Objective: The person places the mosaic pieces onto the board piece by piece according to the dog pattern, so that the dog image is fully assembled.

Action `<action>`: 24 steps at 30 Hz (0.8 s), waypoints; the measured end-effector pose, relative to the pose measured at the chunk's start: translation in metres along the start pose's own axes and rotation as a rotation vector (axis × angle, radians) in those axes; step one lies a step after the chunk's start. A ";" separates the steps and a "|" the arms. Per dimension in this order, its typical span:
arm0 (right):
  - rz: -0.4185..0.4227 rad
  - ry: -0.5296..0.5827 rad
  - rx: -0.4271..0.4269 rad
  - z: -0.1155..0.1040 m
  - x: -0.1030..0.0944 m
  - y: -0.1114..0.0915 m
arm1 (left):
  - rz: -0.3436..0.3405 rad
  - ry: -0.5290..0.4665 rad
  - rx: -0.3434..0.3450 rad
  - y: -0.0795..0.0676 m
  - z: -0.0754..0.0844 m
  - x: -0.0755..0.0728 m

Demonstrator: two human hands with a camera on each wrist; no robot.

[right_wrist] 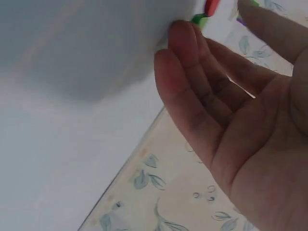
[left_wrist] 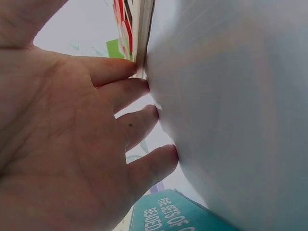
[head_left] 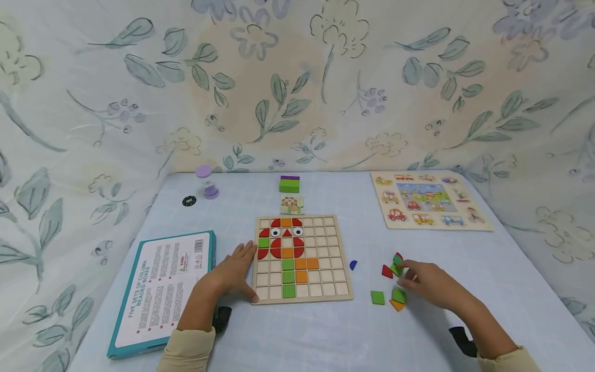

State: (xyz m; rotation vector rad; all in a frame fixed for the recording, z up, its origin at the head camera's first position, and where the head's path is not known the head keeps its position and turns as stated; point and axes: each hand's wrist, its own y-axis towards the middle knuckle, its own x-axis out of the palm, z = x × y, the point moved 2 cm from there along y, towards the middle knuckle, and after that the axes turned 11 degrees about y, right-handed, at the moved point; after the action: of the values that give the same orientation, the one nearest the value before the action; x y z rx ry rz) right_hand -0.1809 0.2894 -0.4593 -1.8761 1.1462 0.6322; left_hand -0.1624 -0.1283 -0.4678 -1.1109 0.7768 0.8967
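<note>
My left hand (head_left: 232, 274) rests with fingers spread along the left edge of a wooden grid board (head_left: 344, 279). In the left wrist view, the forefinger touches the board's side (left_wrist: 143, 33). Red, orange and green tiles and two round eye pieces fill part of the grid. My right hand (head_left: 429, 284) is at a small group of loose pieces right of the board, its fingers slightly bent and its thumb apart from them in the right wrist view. Its fingertips are at a green piece (head_left: 396, 269), beside a red piece (head_left: 387, 271). Contact there is partly hidden.
Nearer me lie a green square (head_left: 377, 297) and an orange piece (head_left: 397, 305); a blue half-circle (head_left: 353, 265) is by the board. A picture card (head_left: 291, 205), green block (head_left: 290, 185), sand timer (head_left: 206, 182), black disc (head_left: 189, 201), boxed set (head_left: 162, 289) and vehicle puzzle (head_left: 429, 199) surround it.
</note>
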 end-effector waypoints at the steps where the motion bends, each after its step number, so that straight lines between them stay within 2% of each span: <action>1: 0.009 -0.006 -0.008 0.002 -0.001 0.002 | 0.000 0.001 -0.001 0.000 0.000 0.000; 5: 0.017 -0.014 0.000 0.004 -0.003 0.006 | 0.007 -0.002 0.006 -0.001 -0.001 0.000; 11: -0.075 -0.004 0.072 -0.009 0.008 -0.005 | 0.016 -0.003 0.017 -0.001 -0.002 -0.001; 13: -0.079 -0.023 0.081 -0.014 0.012 -0.009 | 0.017 -0.006 0.013 -0.001 -0.002 -0.001; 20: -0.023 -0.237 0.066 -0.024 0.027 -0.023 | 0.015 -0.024 0.019 -0.002 -0.001 0.000; 24: 0.029 -0.263 0.033 -0.026 0.032 -0.026 | 0.027 -0.022 0.028 -0.002 -0.001 0.000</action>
State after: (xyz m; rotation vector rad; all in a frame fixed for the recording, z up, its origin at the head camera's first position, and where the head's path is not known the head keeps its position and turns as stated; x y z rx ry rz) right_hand -0.1432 0.2581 -0.4595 -1.6924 1.0074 0.8439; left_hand -0.1611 -0.1297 -0.4671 -1.0663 0.7857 0.9164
